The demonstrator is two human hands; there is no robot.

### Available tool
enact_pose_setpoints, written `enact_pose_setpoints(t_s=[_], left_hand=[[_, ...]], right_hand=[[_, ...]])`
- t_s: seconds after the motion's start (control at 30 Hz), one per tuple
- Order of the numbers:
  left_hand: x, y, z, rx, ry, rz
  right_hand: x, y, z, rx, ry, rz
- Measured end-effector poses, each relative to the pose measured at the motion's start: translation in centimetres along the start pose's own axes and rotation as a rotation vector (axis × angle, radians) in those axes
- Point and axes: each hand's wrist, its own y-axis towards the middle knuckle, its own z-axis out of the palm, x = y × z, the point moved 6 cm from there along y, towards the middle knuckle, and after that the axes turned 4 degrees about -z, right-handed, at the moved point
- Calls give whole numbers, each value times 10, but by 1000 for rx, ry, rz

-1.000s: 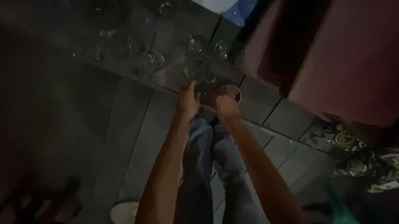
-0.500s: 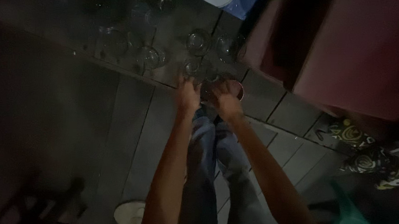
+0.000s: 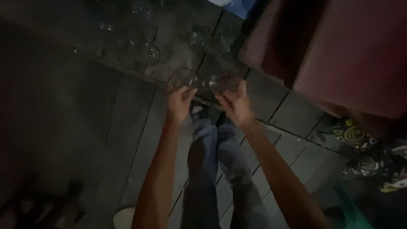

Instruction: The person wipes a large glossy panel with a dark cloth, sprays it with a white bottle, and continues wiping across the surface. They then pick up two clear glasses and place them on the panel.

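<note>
Left hand [image 3: 180,105]: reaching forward over the tiled floor [image 3: 134,125], fingers curled at the near rim of a clear glass [image 3: 181,78] that stands just beyond its fingertips; thumb raised toward the right; whether the fingers truly clasp the glass or only touch it cannot be told in the dim, blurred light. Right hand [image 3: 235,104]: reaching forward beside the left, fingers bent around the near side of a second clear glass [image 3: 223,82], which sits directly ahead of its knuckles; grip looks closed on the glass, though the blur hides the fingertips. The two glasses: side by side, near each other, between and just ahead of the two hands, at the edge of a darker strip of floor. Further glasses [image 3: 149,54]: several more clear ones, standing in a loose group beyond and to the left of the left hand, well apart from the fingers; one pair [image 3: 198,36] lies straight ahead of both hands, farther out. Legs [image 3: 210,174]: the person's own, in blue jeans, below and between the forearms. Pink cloth [image 3: 353,47]: a large hanging surface ahead and to the right of the right hand. Patterned fabric [image 3: 384,159]: dark with yellow swirls, to the right of the right forearm. Green item [image 3: 358,226]: behind the right elbow, kind not clear. Pale round object [image 3: 123,220]: on the floor beside the left elbow.
</note>
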Motion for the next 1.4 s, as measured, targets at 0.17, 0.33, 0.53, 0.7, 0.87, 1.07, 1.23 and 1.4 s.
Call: enact_pose_setpoints(t_s=[0.17,0.33,0.53,0.7,0.87,1.07,1.23,1.4], left_hand=[[-25,-23,-23,-173,79,404],[-68,-49,-30,-59,235,434],[-151,-100,-32,269,87,420],[-213,-191,-27,439,117,480],[-281,-310,-40,571,-97,675],[-345,-439,-46,662,-414,762],[-366,-542,-16,1099,-627,490],[-383,-643,20,1352,-602,421]], right_hand=[[31,-7,-56,-286,48,-88],[54,-14,-92,-183,37,-100],[102,-34,-158,-121,98,-71],[178,-91,-237,-63,185,-134],[272,-185,-302,-166,523,-48],[355,-283,-335,-526,990,-31],[412,-373,-340,-868,1239,-10],[468,-465,-349,-1139,1460,-83]])
